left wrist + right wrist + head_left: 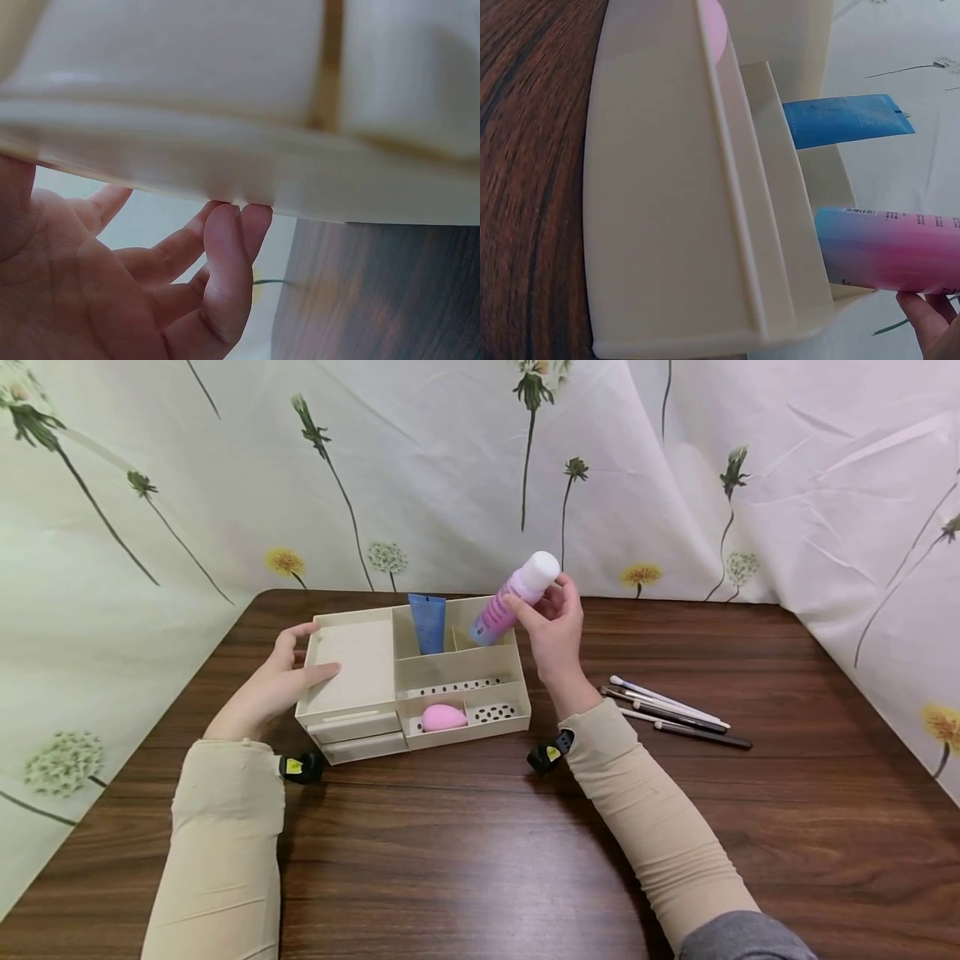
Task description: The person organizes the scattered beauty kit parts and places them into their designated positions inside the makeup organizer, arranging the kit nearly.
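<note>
right hand [557, 631]: thumb and fingers pinching the spray bottle [504, 612] up near its white cap [541, 570]. bottle is pink fading to blue at the base, tilted, cap end leaning right, base at the mouth of the organizer's back right compartment. can't tell whether the base touches anything inside.

left hand [276, 683]: holding the left edge of the cream desk organizer [352, 662], thumb over the top, other fingers spread along the outer side, fingertips on the wall in the left wrist view.

same organizer: blue squeeze tube [428, 625] stands in the back compartment just left of the bottle, low divider between them. pink makeup sponge [444, 718] lies in the front row, left slot; slot to its right has a dotted floor. two drawers [358, 727] at front left, both closed.

further out: makeup brushes [675, 710] in a loose bunch on the wood-grain table [465, 852], right of the right wrist. flower-print cloth [450, 485] hangs behind the table.
</note>
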Demonstrator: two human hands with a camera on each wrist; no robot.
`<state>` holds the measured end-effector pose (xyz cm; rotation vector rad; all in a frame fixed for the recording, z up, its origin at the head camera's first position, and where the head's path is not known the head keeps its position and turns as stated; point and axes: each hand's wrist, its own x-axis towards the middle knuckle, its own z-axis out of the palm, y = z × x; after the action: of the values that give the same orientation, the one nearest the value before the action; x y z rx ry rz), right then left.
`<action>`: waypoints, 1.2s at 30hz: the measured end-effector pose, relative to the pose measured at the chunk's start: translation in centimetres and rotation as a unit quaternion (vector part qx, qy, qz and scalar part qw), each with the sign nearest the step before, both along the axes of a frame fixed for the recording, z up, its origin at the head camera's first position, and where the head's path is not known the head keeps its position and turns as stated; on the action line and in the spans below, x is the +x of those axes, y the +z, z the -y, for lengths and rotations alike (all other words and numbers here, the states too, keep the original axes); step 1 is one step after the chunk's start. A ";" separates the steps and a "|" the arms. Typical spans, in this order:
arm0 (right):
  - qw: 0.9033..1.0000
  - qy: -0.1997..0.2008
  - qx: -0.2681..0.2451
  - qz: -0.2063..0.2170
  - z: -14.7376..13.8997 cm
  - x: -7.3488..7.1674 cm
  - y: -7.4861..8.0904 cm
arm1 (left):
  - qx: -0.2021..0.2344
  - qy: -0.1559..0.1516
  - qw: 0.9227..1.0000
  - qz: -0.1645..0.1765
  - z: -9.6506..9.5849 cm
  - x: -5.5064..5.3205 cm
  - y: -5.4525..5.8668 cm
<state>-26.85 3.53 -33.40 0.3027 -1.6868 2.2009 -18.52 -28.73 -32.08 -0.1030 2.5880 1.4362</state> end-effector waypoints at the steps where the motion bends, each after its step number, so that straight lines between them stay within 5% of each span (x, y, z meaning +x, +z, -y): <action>1: 1.000 0.000 0.007 0.000 0.0 0.0 0.0 | -0.001 0.001 1.000 0.000 0.0 0.0 0.0; 9: 0.995 0.017 0.098 0.011 0.2 -0.2 0.6 | -0.005 0.000 1.000 0.002 0.0 0.0 0.1; 18: 0.977 0.003 0.211 0.027 0.5 -1.1 0.7 | -0.003 0.000 1.000 0.000 -0.1 0.1 0.1; 36: 0.961 0.001 0.269 0.056 0.6 -1.5 0.3 | -0.006 0.002 1.000 -0.012 -0.2 0.0 0.1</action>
<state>-28.32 2.93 -33.11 0.3145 -2.3319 1.7461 -18.51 -28.53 -31.99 -0.0938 2.6162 1.4321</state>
